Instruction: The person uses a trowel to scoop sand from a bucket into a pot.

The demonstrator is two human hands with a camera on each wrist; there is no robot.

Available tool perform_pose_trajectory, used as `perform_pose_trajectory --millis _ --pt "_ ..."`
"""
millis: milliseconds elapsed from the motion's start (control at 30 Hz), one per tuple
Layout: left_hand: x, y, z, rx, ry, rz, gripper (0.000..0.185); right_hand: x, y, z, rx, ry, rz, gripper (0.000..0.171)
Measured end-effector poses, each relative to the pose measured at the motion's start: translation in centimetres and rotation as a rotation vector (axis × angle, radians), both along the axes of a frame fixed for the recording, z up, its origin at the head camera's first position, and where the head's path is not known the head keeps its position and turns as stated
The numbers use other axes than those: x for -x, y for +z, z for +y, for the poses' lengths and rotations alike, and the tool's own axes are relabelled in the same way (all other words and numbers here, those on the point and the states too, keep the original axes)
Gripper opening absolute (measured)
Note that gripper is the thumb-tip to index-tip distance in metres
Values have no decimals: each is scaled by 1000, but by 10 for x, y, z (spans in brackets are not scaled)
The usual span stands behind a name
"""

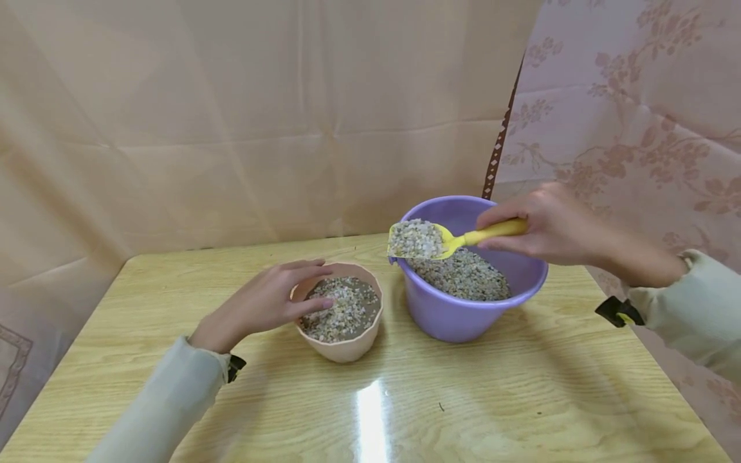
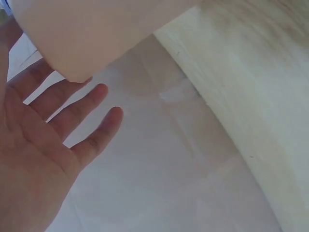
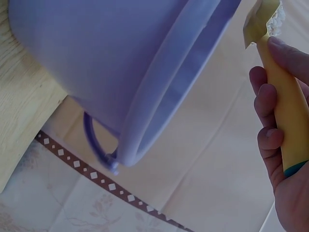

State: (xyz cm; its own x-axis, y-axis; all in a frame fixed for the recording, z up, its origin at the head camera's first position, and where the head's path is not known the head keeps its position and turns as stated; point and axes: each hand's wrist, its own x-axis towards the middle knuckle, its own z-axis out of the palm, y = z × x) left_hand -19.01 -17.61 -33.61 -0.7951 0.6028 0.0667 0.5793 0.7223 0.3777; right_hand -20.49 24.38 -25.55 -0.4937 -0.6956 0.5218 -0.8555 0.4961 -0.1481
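My right hand [image 1: 561, 225] grips the handle of a yellow hand shovel [image 1: 499, 230], its fingers curled round it in the right wrist view. Pale gravel [image 1: 415, 239] is heaped on the blade, which is held over the left rim of a purple bucket [image 1: 451, 316]. More gravel [image 1: 471, 278] lies inside that bucket. To its left stands a peach-coloured pot [image 1: 345, 351] with loose gravel scattered over a grey-brown surface. My left hand [image 1: 260, 302] is at the pot's left side, fingers extended and thumb over the opening; whether it touches the rim I cannot tell.
Both containers stand on a light wood-grain table [image 1: 324, 411], near its back edge. A beige cloth [image 1: 260, 128] hangs behind, and a floral cloth [image 1: 654, 116] hangs at the right. A purple handle [image 3: 94, 140] hangs from the bucket's rim.
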Motion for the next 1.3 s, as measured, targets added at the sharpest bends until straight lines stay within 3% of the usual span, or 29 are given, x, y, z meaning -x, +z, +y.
perform_pose_trajectory --millis 200,467,633,867,1133,1300 --pt "-4 -9 -13 -52 -4 27 66 -1 1 -10 -38 18 30 18" --pt "-9 -19 -24 -113 -1 54 68 -2 -4 -24 -25 90 -64 18" --pt "-12 -24 -30 -137 10 64 81 -3 -7 -31 -27 110 -45 16" --pt "-12 -33 -37 -189 -36 151 88 -4 -8 -43 -36 118 -30 20" --pt "-12 -41 -38 -272 -93 323 77 -6 -7 -56 -55 106 -37 17" --pt "-11 -42 -36 -276 -92 338 74 -6 -8 -60 -65 98 -50 18"
